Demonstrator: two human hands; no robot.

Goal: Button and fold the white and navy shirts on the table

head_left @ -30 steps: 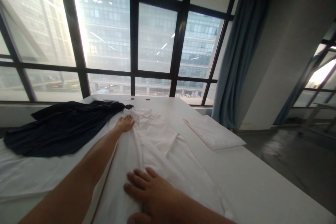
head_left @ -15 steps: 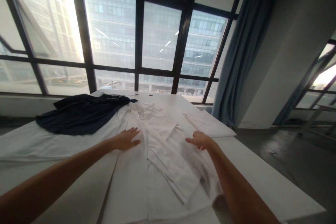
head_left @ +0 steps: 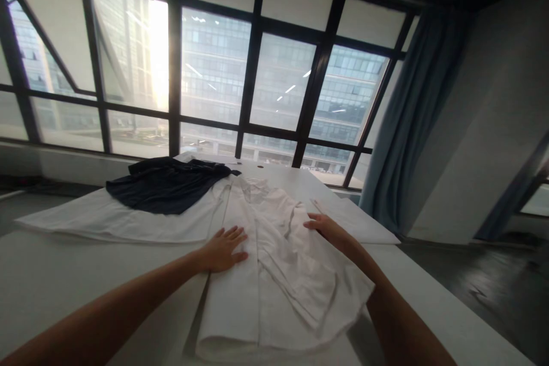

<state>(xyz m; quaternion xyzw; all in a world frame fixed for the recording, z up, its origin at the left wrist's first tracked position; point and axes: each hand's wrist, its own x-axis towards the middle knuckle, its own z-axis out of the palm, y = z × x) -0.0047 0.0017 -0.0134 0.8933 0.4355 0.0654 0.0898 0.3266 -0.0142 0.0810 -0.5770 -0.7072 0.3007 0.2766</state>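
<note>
A white shirt point(head_left: 274, 274) lies spread and wrinkled on the white table. My left hand point(head_left: 223, 249) rests flat on its left front panel, palm down, fingers spread. At the shirt's right side, my right hand point(head_left: 328, 230) has its fingers closed on the edge of the cloth; part of the hand is hidden by the fabric. Folds rise beside its fingertips, and the lower right part of the shirt flares out toward my right forearm.
A dark navy garment point(head_left: 171, 186) lies at the back left on another white cloth point(head_left: 141, 226). Behind my right hand is a folded white cloth point(head_left: 347, 217) near the right edge of the table point(head_left: 429, 309). Windows and a blue curtain point(head_left: 398, 120) stand beyond.
The view has turned left and tilted up slightly. My right hand has come onto the shirt's right edge, and the fabric there has bunched and shifted. My left hand stays flat on the shirt.
</note>
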